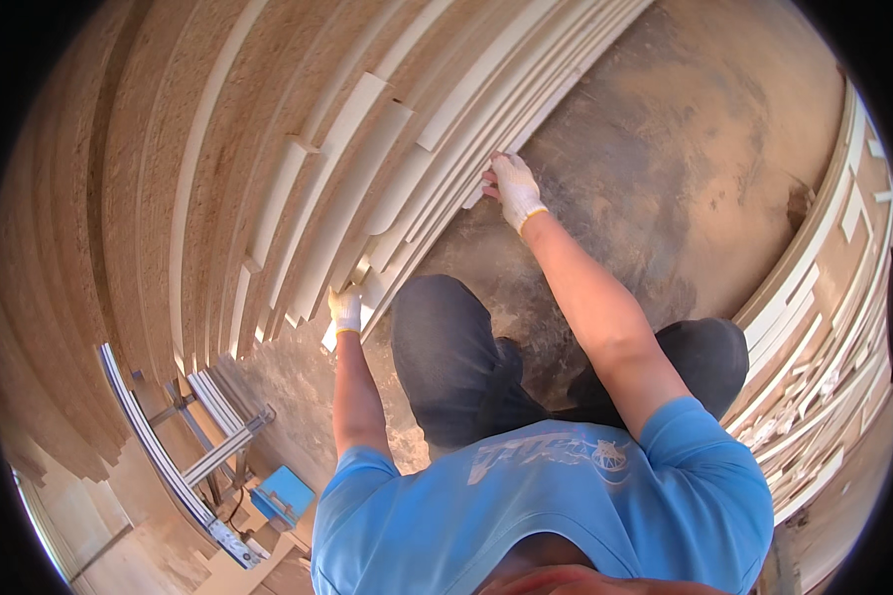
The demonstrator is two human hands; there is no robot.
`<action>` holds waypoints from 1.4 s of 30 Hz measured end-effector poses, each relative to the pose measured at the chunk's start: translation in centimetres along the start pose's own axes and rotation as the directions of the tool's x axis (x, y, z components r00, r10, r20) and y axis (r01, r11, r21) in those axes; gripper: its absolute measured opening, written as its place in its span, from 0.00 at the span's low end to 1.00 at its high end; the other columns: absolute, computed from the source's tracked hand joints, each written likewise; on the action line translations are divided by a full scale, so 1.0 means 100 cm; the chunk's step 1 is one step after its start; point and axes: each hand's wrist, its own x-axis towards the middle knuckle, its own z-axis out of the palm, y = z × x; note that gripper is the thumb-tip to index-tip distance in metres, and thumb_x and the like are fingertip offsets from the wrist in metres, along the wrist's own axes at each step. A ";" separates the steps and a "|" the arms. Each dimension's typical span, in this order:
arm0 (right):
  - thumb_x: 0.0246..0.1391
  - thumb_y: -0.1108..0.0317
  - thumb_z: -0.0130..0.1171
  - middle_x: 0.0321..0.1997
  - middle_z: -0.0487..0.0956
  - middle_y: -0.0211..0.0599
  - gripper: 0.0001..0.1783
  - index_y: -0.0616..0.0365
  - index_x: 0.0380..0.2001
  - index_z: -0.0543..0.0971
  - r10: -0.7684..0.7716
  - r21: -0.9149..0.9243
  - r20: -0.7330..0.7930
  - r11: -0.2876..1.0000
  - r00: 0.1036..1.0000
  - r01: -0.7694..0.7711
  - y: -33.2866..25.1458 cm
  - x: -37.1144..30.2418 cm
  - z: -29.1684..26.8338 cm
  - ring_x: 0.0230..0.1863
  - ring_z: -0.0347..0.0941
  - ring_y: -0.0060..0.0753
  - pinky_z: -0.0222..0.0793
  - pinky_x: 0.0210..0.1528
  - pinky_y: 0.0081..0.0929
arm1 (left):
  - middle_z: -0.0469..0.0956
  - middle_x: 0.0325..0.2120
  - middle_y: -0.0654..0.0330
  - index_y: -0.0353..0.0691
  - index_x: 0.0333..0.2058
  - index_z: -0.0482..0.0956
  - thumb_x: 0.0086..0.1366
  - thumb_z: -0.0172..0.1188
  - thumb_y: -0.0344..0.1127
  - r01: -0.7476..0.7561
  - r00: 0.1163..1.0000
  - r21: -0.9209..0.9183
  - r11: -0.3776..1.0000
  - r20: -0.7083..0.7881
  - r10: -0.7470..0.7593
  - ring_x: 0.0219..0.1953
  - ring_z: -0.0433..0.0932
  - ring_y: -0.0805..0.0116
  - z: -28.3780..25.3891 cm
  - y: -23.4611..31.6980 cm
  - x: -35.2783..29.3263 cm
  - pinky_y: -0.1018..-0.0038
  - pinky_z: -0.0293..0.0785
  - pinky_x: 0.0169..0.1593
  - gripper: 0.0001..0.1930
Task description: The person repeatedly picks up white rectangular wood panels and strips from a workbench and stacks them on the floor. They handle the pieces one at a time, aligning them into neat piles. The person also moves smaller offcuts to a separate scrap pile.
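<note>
Blue T-shirt (566, 496) nearest camera, dark trousers (446, 367) beyond, person crouched over dusty concrete floor (665, 129); blue box (286, 493) and metal frame (169, 466) low left; left hand (345, 309), white-gloved, clenched on near end of pale board (407, 238) at low edge of board stack (268, 169); right hand (514, 188), gloved, fingers curled over same board's edge farther along, grasping; more cut boards stacked (824, 327) along right side, well apart from hands.
</note>
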 end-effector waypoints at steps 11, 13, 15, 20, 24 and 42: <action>0.69 0.55 0.58 0.53 0.74 0.34 0.24 0.57 0.61 0.74 0.029 0.044 0.088 0.998 0.996 -0.033 -0.002 -0.006 -0.003 0.54 0.75 0.36 0.78 0.54 0.38 | 0.86 0.50 0.57 0.43 0.62 0.79 0.64 0.59 0.23 -0.033 0.990 -0.258 0.965 -0.140 -0.004 0.50 0.84 0.60 0.006 -0.013 0.001 0.68 0.77 0.54 0.27; 0.69 0.56 0.57 0.54 0.75 0.34 0.25 0.58 0.62 0.73 0.035 0.057 0.143 0.997 0.989 -0.044 0.000 -0.005 -0.003 0.53 0.75 0.35 0.78 0.54 0.39 | 0.86 0.47 0.57 0.43 0.63 0.78 0.66 0.63 0.24 -0.016 0.987 -0.440 0.898 -0.149 -0.056 0.46 0.85 0.60 0.010 -0.029 0.014 0.70 0.80 0.51 0.26; 0.70 0.56 0.56 0.54 0.75 0.34 0.24 0.57 0.62 0.73 0.036 0.076 0.171 0.996 0.985 -0.049 0.002 -0.005 -0.005 0.53 0.76 0.35 0.78 0.54 0.39 | 0.87 0.47 0.55 0.40 0.62 0.79 0.66 0.67 0.32 -0.107 0.991 0.292 0.951 -0.042 0.124 0.47 0.86 0.59 0.012 -0.035 0.033 0.65 0.82 0.49 0.25; 0.69 0.60 0.53 0.54 0.76 0.33 0.20 0.55 0.59 0.74 0.035 0.078 0.186 0.996 0.982 -0.051 0.006 -0.006 -0.009 0.53 0.75 0.34 0.77 0.55 0.40 | 0.87 0.46 0.50 0.38 0.52 0.84 0.69 0.63 0.45 0.014 0.996 0.090 0.996 -0.094 -0.006 0.49 0.86 0.50 0.008 -0.011 0.027 0.56 0.80 0.52 0.20; 0.68 0.60 0.53 0.52 0.76 0.32 0.19 0.55 0.58 0.74 0.047 0.073 0.184 0.995 0.982 -0.061 0.007 -0.009 -0.003 0.52 0.75 0.33 0.77 0.53 0.40 | 0.86 0.47 0.43 0.38 0.54 0.81 0.71 0.56 0.47 -0.300 0.922 0.446 0.843 -0.092 0.377 0.48 0.84 0.42 0.020 0.034 -0.020 0.51 0.78 0.52 0.22; 0.62 0.47 0.68 0.53 0.81 0.48 0.49 0.70 0.73 0.63 -0.120 -0.357 -0.180 0.933 0.976 0.048 -0.031 0.022 0.007 0.44 0.79 0.31 0.80 0.42 0.32 | 0.67 0.67 0.54 0.40 0.73 0.61 0.72 0.56 0.35 0.025 0.994 -0.804 0.594 0.081 0.068 0.65 0.70 0.56 0.105 0.136 -0.090 0.51 0.75 0.66 0.32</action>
